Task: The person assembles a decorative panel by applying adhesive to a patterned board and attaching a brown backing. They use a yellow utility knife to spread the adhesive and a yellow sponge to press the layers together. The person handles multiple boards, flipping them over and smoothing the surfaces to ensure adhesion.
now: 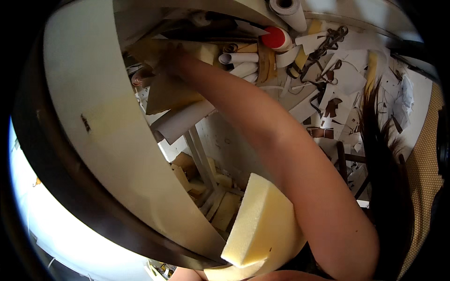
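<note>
My right arm stretches from the lower right to the far left, in among shelved material. My right hand [169, 63] is in shadow among pale yellow foam pieces [201, 50] and touches them. Its fingers are too dark to make out clearly. Below that hand, another foam sheet [173, 96] hangs at a tilt. A thick, wedge-shaped foam block [272, 225] rests close to my body, beside my right upper arm. A patch of skin shows under the block at the lower edge, but my left hand itself does not show.
A broad cream panel [89, 107] curves down the left side. White rolls [239, 58] and a red-capped container [275, 37] stand at the back. Dark scraps and paper offcuts [335, 75] litter the right. Foam offcuts [227, 210] lie low, near a pale frame leg [199, 150].
</note>
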Action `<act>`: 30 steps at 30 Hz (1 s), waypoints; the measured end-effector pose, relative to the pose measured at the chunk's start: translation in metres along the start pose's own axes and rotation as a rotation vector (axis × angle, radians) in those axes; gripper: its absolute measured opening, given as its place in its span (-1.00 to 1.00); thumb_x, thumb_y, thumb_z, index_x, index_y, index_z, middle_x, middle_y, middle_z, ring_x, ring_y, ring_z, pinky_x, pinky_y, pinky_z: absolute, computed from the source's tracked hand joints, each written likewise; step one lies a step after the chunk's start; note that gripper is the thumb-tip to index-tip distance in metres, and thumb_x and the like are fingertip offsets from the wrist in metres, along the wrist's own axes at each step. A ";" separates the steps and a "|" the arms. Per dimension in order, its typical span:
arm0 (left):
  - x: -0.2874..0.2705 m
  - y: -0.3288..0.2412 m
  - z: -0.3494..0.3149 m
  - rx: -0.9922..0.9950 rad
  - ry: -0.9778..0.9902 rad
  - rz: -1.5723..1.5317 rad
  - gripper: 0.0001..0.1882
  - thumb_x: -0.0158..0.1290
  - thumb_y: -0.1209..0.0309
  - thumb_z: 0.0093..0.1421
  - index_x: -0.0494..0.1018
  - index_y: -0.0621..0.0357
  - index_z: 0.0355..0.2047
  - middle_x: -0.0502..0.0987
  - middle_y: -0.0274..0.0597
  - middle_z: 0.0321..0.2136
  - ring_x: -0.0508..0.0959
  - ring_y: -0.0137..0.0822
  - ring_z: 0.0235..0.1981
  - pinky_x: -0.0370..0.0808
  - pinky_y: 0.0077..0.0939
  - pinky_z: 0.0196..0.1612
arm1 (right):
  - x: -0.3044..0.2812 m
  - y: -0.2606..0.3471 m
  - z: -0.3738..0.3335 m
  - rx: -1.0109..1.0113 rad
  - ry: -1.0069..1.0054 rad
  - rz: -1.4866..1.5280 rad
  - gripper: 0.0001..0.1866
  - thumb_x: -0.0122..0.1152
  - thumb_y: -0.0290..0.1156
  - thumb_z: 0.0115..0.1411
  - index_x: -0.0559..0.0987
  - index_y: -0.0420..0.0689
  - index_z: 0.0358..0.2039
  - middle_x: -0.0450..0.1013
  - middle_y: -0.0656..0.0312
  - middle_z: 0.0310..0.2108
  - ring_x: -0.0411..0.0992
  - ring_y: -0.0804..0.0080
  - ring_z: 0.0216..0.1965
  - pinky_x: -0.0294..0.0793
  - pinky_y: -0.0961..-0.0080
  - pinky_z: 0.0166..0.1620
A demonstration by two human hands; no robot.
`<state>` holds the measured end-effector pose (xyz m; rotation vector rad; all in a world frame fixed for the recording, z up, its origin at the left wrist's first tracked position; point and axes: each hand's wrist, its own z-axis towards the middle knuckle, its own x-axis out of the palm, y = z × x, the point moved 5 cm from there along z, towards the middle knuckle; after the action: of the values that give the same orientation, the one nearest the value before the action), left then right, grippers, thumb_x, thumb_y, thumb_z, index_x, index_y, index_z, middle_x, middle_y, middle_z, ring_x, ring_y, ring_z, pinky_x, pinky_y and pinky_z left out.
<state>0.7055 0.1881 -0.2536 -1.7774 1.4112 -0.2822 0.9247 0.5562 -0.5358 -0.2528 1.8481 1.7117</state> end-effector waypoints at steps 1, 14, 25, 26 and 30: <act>0.000 0.001 0.001 -0.009 0.010 -0.009 -0.88 0.09 0.63 0.13 0.62 0.26 -0.38 0.64 -0.09 -0.44 0.60 -0.32 -0.45 0.48 -0.56 -0.33 | 0.007 -0.001 0.008 0.048 -0.044 0.041 -0.62 0.18 -0.33 0.13 0.59 -0.03 -0.01 0.46 0.05 0.04 0.41 0.12 0.10 0.37 0.24 0.16; -0.003 0.048 -0.032 -0.055 0.084 -0.167 -0.96 0.18 0.58 0.16 0.62 0.24 -0.40 0.65 -0.14 -0.48 0.60 -0.38 -0.50 0.48 -0.59 -0.38 | -0.092 -0.002 -0.113 -0.110 -0.966 1.135 -0.82 0.16 -0.45 0.15 0.57 -0.14 -0.21 0.48 0.14 -0.12 0.50 0.26 -0.14 0.50 0.38 -0.07; 0.034 0.004 0.018 -0.223 0.012 -0.425 -0.86 0.03 0.65 0.30 0.51 0.30 -0.16 0.61 -0.16 -0.24 0.54 -0.46 -0.26 0.45 -0.63 -0.20 | -0.117 -0.135 -0.429 0.345 -0.354 1.239 -0.64 0.05 -0.16 0.27 0.66 -0.18 -0.35 0.39 0.38 -0.64 0.23 0.60 -0.66 0.25 0.63 -0.49; 0.033 0.006 0.014 -0.267 0.000 -0.397 -0.83 0.03 0.64 0.30 0.47 0.30 -0.11 0.58 -0.16 -0.16 0.52 -0.45 -0.15 0.41 -0.63 -0.10 | -0.121 -0.121 -0.458 0.442 -0.225 1.230 -0.58 0.03 -0.08 0.29 0.66 -0.19 -0.25 0.43 0.37 -0.62 0.23 0.62 -0.67 0.26 0.64 -0.49; 0.041 0.000 0.030 -0.241 -0.050 -0.416 -0.76 0.01 0.64 0.30 0.43 0.29 -0.03 0.51 -0.19 -0.08 0.45 -0.47 -0.06 0.35 -0.63 0.00 | -0.161 -0.042 -0.518 0.263 0.173 1.153 -0.48 0.21 -0.06 0.22 0.58 -0.24 0.01 0.58 0.25 -0.42 0.39 0.65 -0.53 0.38 0.65 -0.35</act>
<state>0.7382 0.1657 -0.2845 -2.2588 1.0638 -0.2901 0.9224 0.0144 -0.4900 0.9860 2.5411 2.0920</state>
